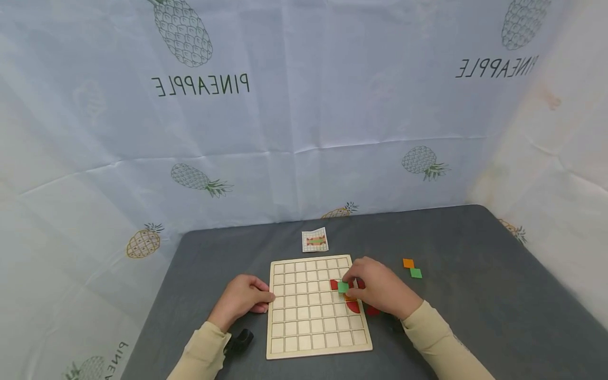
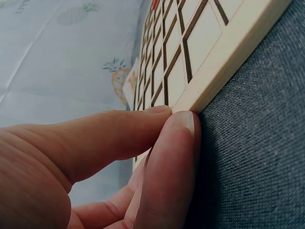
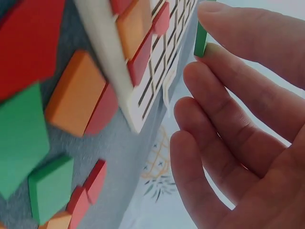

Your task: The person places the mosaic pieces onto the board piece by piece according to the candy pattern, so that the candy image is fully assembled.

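Observation:
A pale wooden grid board (image 1: 296, 316) lies on the dark table. My left hand (image 1: 244, 298) is at its left edge, thumb and a fingertip pinching the wooden rim (image 2: 209, 90). Over the right part of the board, my right hand (image 1: 380, 287) pinches a green square tile (image 3: 200, 40) between thumb and index finger, its other fingers loosely bent. Below that tile, red (image 1: 334, 284) and orange (image 3: 133, 31) pieces sit in the grid along the right side. Part of this group is hidden by my right hand in the head view.
Right of the board lie loose pieces, among them an orange tile (image 1: 408, 263), a green tile (image 1: 416, 273) and a rounded red piece (image 1: 372, 311). A small pattern card (image 1: 315, 240) lies behind the board. A pineapple-print curtain (image 1: 294, 105) hangs behind the table.

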`<state>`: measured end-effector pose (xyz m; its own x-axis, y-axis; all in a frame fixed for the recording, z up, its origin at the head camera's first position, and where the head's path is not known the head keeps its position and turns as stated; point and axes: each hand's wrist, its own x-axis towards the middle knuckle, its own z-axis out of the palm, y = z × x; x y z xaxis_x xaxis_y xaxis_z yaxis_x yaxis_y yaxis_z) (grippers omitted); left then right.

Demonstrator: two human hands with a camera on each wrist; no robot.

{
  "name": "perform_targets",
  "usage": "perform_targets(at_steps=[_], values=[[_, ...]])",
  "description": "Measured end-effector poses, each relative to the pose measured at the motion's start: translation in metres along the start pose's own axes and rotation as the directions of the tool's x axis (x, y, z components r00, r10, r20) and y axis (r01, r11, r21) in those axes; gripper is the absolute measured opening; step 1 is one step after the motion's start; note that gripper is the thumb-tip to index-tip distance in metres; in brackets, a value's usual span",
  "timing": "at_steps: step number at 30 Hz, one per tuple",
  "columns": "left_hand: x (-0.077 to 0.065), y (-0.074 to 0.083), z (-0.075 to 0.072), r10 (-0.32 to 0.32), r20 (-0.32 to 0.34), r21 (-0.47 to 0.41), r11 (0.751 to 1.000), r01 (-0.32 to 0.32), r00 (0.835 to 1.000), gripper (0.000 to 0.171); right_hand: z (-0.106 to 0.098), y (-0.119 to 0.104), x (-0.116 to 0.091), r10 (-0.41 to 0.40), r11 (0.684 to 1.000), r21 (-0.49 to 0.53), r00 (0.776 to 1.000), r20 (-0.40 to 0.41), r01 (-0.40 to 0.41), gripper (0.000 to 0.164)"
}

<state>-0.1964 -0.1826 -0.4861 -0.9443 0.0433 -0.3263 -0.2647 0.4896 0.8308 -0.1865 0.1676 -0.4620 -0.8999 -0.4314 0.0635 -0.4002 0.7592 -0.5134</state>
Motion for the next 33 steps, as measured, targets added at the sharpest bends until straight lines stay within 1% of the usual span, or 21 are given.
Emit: perform_targets(at_steps=[5,8,13,19,24,28,33], values=[[-0.002,0.002,-0.002,0.002,-0.006,0.005,1.000,-0.002,1.000,0.024,0.005,-0.007,0.001,-0.057,0.998,-0.010,0.998,0.004,0.057,0.014],[-0.002,0.003,-0.002,0.006,-0.013,0.011,1.000,-0.006,1.000,0.024,0.009,-0.009,0.003,-0.068,0.997,-0.032,0.998,0.011,0.069,0.013],[-0.002,0.003,-0.002,0.016,-0.017,0.013,1.000,-0.015,1.000,0.024,0.016,-0.008,0.005,-0.066,0.996,-0.052,0.998,0.014,0.066,0.013],[-0.002,0.003,-0.002,0.004,-0.015,0.017,1.000,-0.003,1.000,0.025,0.022,-0.005,0.006,-0.078,0.993,-0.087,0.997,0.018,0.079,0.013],[-0.002,0.003,-0.001,-0.009,-0.019,0.016,1.000,0.009,1.000,0.025,0.022,-0.007,0.006,-0.072,0.993,-0.092,0.997,0.013,0.073,0.015],[-0.002,0.004,0.000,-0.011,-0.019,0.013,1.000,0.011,1.000,0.025,0.022,-0.009,0.005,-0.072,0.992,-0.104,0.997,0.003,0.072,0.011],[-0.003,0.005,0.000,-0.009,-0.020,0.018,1.000,0.010,1.000,0.025,0.024,-0.010,0.006,-0.091,0.989,-0.123,0.996,-0.018,0.088,0.006]])
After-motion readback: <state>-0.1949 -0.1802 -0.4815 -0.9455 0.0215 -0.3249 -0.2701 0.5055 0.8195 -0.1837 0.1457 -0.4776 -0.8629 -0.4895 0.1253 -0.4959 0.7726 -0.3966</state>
